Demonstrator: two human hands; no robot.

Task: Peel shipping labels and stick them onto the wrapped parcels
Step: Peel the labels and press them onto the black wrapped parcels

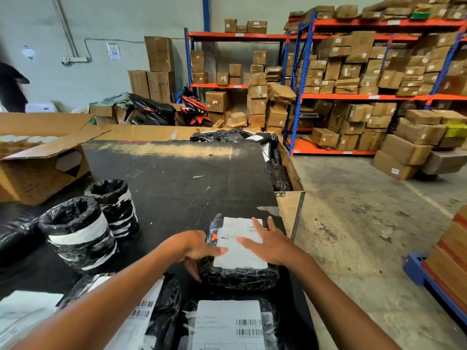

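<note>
A parcel wrapped in black plastic [237, 277] lies on the black table [177, 178] near its right edge. A white shipping label [238, 251] lies across its top. My right hand [267, 242] lies flat on the label with fingers spread. My left hand [195, 248] grips the parcel's left side, thumb on the label's edge and fingers curled down the side. Closer to me lie two more wrapped parcels, one [227, 324] with a barcode label facing up, the other [151, 311] partly under my left forearm.
Two upright black-wrapped rolls [80, 231] stand at the left. An open cardboard box [43, 168] sits beyond them. A wooden crate [290, 168] with black parcels adjoins the table's right side. Shelves of cartons [366, 79] and a concrete floor lie to the right.
</note>
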